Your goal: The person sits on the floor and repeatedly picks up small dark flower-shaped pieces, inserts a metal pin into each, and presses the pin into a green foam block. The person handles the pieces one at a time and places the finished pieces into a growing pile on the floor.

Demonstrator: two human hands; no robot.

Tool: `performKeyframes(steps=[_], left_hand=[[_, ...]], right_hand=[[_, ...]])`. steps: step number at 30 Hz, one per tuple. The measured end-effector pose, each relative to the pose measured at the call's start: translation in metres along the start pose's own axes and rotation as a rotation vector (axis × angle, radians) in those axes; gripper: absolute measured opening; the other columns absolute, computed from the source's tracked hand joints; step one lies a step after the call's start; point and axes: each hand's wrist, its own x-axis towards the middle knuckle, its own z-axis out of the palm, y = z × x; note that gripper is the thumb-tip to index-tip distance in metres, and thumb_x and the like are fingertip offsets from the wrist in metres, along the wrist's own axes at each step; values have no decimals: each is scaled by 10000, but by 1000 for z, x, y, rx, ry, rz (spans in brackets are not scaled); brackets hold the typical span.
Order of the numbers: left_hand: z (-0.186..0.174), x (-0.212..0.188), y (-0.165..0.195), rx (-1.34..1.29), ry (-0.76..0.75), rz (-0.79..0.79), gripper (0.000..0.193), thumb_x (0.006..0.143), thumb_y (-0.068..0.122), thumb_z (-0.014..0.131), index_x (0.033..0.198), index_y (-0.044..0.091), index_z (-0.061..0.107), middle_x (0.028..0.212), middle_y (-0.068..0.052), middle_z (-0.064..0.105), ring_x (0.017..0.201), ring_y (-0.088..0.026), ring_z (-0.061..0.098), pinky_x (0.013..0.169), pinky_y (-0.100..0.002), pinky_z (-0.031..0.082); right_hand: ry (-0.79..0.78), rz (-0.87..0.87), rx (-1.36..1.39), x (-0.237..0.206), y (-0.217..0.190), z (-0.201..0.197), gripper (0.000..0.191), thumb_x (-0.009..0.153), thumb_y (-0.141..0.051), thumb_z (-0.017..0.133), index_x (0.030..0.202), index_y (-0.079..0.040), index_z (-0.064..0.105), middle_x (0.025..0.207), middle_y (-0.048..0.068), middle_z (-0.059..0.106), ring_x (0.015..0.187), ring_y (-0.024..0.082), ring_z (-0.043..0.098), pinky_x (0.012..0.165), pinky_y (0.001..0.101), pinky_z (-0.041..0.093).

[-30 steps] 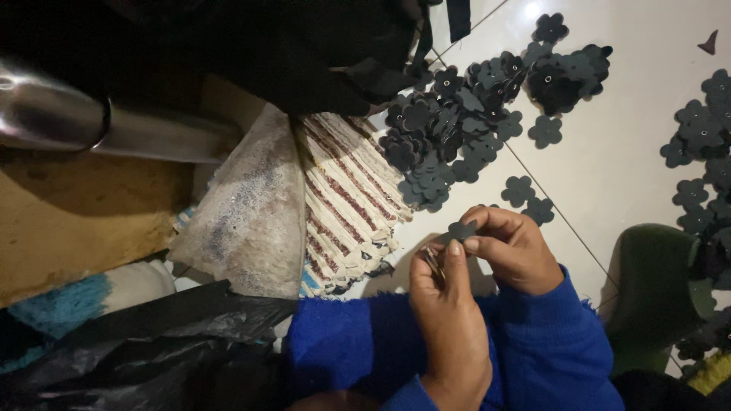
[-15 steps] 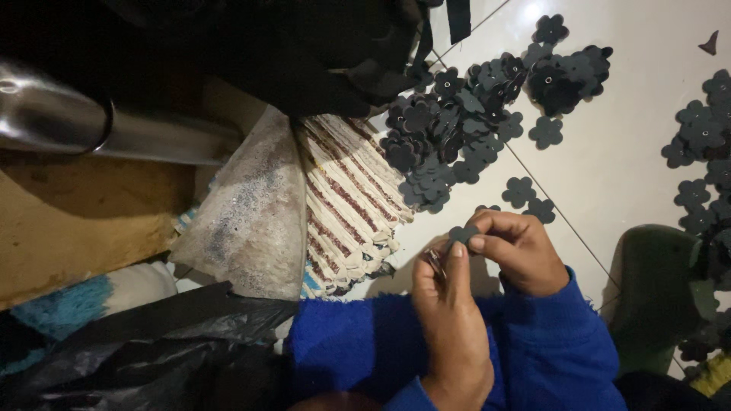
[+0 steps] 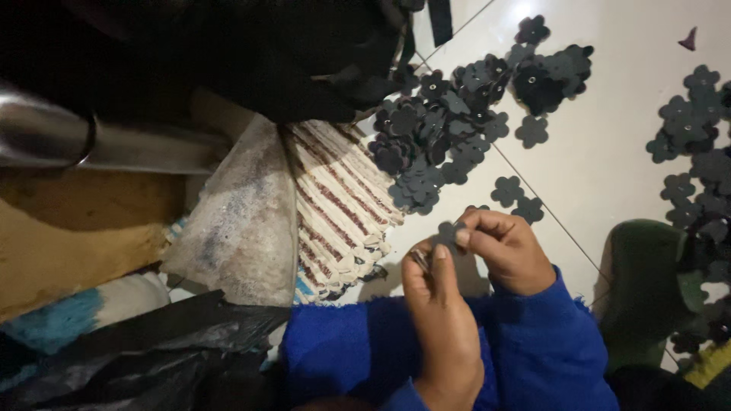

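Just above the left hand [image 3: 440,320], which pinches a small metal piece [image 3: 421,261], the right hand [image 3: 506,251] grips a dark flower cutout [image 3: 449,233]; holding both steady near the fingertips looks wisest.

So both hands sit low in the middle, left hand [image 3: 440,320] just below and touching the right hand [image 3: 506,251], with one flower-shaped cutout [image 3: 449,234] pinched between them. Up past them on the floor [image 3: 632,137] there's a big pile of cutouts [image 3: 457,129], two loose cutouts [image 3: 518,199] just beside the right hand, and another heap [image 3: 697,152] far right. Left of the hands lies a woven mat [image 3: 343,209], a metal tube [image 3: 91,141] further left, and a plastic bag [image 3: 145,350] lower left.
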Motion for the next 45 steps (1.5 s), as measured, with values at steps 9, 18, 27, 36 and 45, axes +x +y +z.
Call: performKeyframes(steps=[9, 18, 27, 36, 45], left_hand=[[-16, 3, 24, -2, -31, -351, 242, 974, 278, 590, 1180, 163, 646, 1004, 49, 636, 635, -33, 367, 525, -193, 300], [-2, 8, 3, -17, -67, -275, 270, 971, 232, 599, 1214, 120, 633, 992, 12, 623, 627, -35, 386, 522, -190, 354], [-12, 14, 13, 12, -81, -261, 287, 983, 226, 578, 1242, 110, 624, 1013, 11, 622, 666, -29, 414, 546, -180, 383], [-20, 25, 15, -5, -111, -246, 364, 985, 203, 574, 1329, 87, 602, 1027, -2, 614, 715, -36, 442, 581, -194, 426], [-30, 33, 15, 34, -133, -170, 427, 976, 148, 582, 1396, 86, 546, 1026, -39, 590, 774, -78, 479, 649, -232, 448]], right_hand=[[671, 127, -332, -40, -6, -23, 165, 982, -165, 689, 998, -4, 724, 813, 31, 678, 697, 100, 620, 621, 243, 477], [813, 112, -803, -33, 10, -38, 258, 916, -246, 769, 1030, -14, 779, 858, 132, 756, 720, 160, 699, 686, 306, 540], [589, -27, -899, -29, 10, -12, 222, 872, -252, 793, 999, -70, 789, 836, 102, 726, 691, 203, 688, 655, 339, 538], [704, -241, -765, -20, 5, 14, 271, 824, -150, 806, 1088, -111, 764, 877, 67, 684, 684, 180, 645, 633, 302, 528], [809, -396, -853, -18, 11, 28, 120, 897, -79, 801, 1015, -77, 777, 895, 90, 722, 662, 189, 647, 605, 305, 514]])
